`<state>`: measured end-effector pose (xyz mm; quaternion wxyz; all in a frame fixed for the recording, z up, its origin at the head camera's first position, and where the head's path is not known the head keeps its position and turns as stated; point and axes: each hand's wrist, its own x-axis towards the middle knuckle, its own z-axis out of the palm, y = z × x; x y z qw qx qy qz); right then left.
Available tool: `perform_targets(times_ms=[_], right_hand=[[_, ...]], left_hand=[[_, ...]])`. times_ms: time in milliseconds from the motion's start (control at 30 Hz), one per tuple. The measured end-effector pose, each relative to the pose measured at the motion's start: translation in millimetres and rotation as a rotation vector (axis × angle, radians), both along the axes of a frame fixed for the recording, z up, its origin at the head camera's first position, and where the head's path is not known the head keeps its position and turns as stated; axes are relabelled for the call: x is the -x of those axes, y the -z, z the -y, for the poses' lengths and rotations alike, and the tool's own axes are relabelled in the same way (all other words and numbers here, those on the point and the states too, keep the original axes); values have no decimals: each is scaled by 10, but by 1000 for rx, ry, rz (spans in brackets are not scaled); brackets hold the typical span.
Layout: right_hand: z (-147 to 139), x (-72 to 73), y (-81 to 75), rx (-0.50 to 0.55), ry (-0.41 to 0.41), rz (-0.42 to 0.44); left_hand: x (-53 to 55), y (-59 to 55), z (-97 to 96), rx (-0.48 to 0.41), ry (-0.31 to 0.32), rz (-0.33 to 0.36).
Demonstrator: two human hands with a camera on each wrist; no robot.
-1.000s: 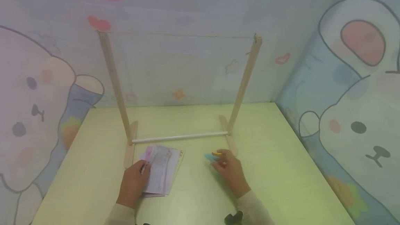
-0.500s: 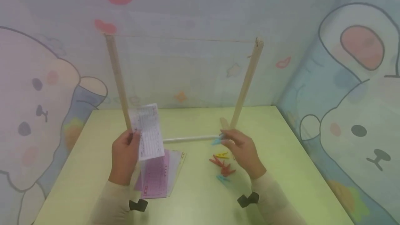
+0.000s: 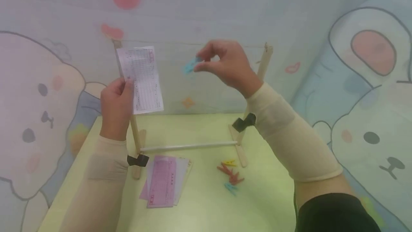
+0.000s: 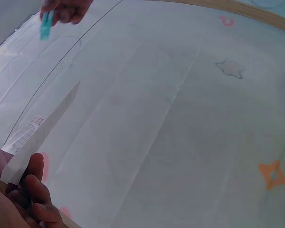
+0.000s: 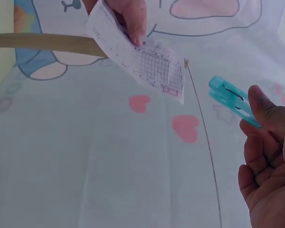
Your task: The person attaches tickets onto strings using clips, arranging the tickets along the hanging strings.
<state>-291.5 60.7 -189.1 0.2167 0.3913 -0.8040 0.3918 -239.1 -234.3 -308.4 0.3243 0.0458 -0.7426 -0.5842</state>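
Note:
My left hand (image 3: 117, 105) pinches a white printed paper form (image 3: 145, 81) by its left edge, holding it raised near the left post, a little below the string (image 3: 173, 42). In the right wrist view the form (image 5: 154, 66) bends slightly and shows a printed grid. My right hand (image 3: 225, 62) is raised at the right of the form, pinching a light blue clothespin (image 3: 190, 66) by thumb and fingers. The right wrist view shows this clothespin (image 5: 232, 99) pointing toward the string (image 5: 206, 130), apart from it. The left wrist view has the form (image 4: 42, 130) nearly edge-on.
Wooden posts (image 3: 265, 60) carry the string, joined low down by a white rod (image 3: 190, 146). Pink and pale paper forms (image 3: 162, 182) lie stacked on the table (image 3: 199, 210). Right of them are a yellow clothespin (image 3: 229, 162), red clothespins (image 3: 236, 179) and another blue clothespin (image 3: 230, 188).
My left hand has taken the white form from the stack and lifted it toward the string. My right hand has picked up a blue clothespin from the pile and raised it up and leftward.

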Motion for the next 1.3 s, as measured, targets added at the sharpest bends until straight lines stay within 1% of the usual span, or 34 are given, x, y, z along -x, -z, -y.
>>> perform_targets(times_ms=[100,133,200,300,367,533,767,867,1100,1200,1300], right_hand=[[328,97,-324,-39,-39,-3],[431,123,-408,-47,-50,5],[611,167,-552,-69,-45,37],[830,240,-687,-113,-22,70],[940,281,-739,-145,-2,88],[1090,360,-795,-190,13,121],[1154,424,-833,-236,2,177],[1173,446,-843,-265,-12,193],[1190,480,-843,-384,-19,171],[1180,486,-837,-411,-14,163],[1158,494,-825,-415,-10,147]], left_hand=[[38,-79,-22,-41,22,10],[45,-93,-32,-48,32,1],[66,-109,-57,-51,48,-11],[79,-116,-95,-29,49,-25],[80,-117,-117,-7,32,-18],[73,-136,-177,7,12,17],[73,-193,-227,38,-12,45],[77,-211,-239,32,-12,49],[105,-209,-252,28,-3,74],[108,-202,-253,40,-5,86],[109,-190,-248,53,-10,80]])
